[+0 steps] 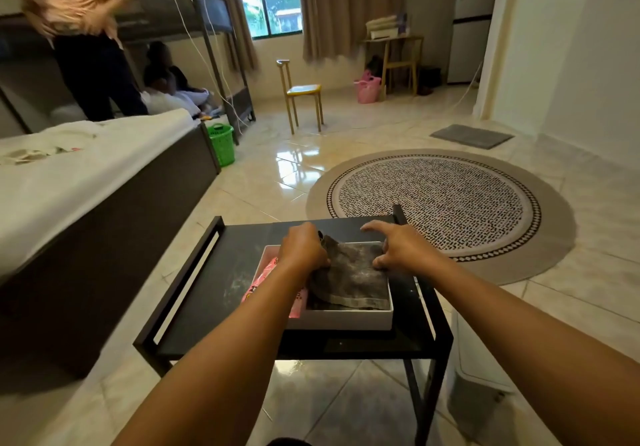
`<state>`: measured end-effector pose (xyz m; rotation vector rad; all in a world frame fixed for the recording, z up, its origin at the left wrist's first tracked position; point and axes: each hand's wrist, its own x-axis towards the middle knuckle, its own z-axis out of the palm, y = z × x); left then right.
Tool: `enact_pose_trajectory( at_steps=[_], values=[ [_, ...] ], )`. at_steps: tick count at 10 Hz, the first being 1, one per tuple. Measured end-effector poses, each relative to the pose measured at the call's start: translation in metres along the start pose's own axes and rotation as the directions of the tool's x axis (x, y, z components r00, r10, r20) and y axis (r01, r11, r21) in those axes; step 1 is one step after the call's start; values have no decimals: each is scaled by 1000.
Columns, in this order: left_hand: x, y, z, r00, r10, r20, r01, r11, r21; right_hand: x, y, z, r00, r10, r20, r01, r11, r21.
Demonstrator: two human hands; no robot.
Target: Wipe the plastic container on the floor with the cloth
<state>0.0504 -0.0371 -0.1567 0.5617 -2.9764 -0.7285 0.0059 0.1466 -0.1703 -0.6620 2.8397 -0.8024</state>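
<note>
A grey cloth lies crumpled in a shallow white box on a low black table. My left hand is closed around the cloth's far left part. My right hand pinches the far right corner between thumb and curled fingers, with the index finger stretched out. A pale plastic container stands on the floor just right of the table, partly hidden behind my right forearm.
A pink packet sits in the box left of the cloth. A bed runs along the left and a round patterned rug lies beyond the table. A person stands far left; farther off are a green basket and a yellow chair.
</note>
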Motion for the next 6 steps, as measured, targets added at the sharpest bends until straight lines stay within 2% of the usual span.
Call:
enact_pose_trajectory(
  at_steps=[1,2,3,4,5,6],
  values=[
    [1,-6,8,999,36,-17,-34,995,95,1,0,9,1000,-3,23,6,993,-119],
    [1,-8,12,982,170,-80,-139,943,302,0,-1,15,1000,-4,20,8,979,-202],
    [1,-9,9,947,320,-18,-263,810,524,-3,-4,18,999,3,52,15,936,-352],
    [2,-13,16,955,228,191,-297,745,597,-4,-2,20,991,43,130,19,895,-446],
    [3,-14,23,940,129,316,-301,748,592,-9,-1,24,980,65,190,20,909,-417],
    [-7,-17,14,947,258,192,-318,843,435,-12,3,4,997,-2,84,28,948,-316]
  ],
)
